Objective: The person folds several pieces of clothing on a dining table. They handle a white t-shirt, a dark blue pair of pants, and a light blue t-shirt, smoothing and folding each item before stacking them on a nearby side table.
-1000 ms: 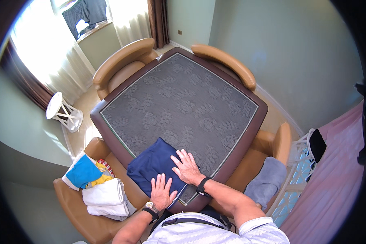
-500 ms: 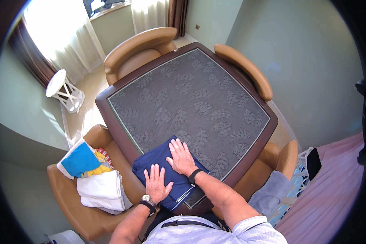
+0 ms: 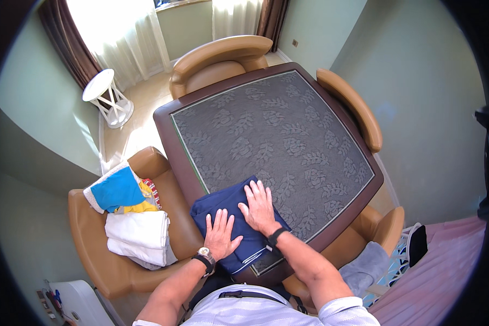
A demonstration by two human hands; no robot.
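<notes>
A folded navy blue cloth [image 3: 228, 202] with white piping along its near edge lies on the near corner of the square table [image 3: 277, 136]. My left hand [image 3: 220, 239] rests flat on the cloth's near left part, fingers stretched out. Farther up and to the right, my right hand [image 3: 259, 211] presses flat on it too, palm down with fingers extended. Neither hand grips the fabric. The cloth reaches over the dark wooden rim at the near left.
On the tan chair at the left [image 3: 100, 266] lie a folded white cloth [image 3: 138, 231] and blue and yellow fabric [image 3: 114, 191]. A grey cloth [image 3: 364, 266] lies on the right chair [image 3: 388, 233]. Two more chairs stand at the far sides; a white stool [image 3: 108, 100] is near the curtain.
The whole view has shifted, with the table now farther right. Both hands remain flat on the navy cloth, in nearly the same places.
</notes>
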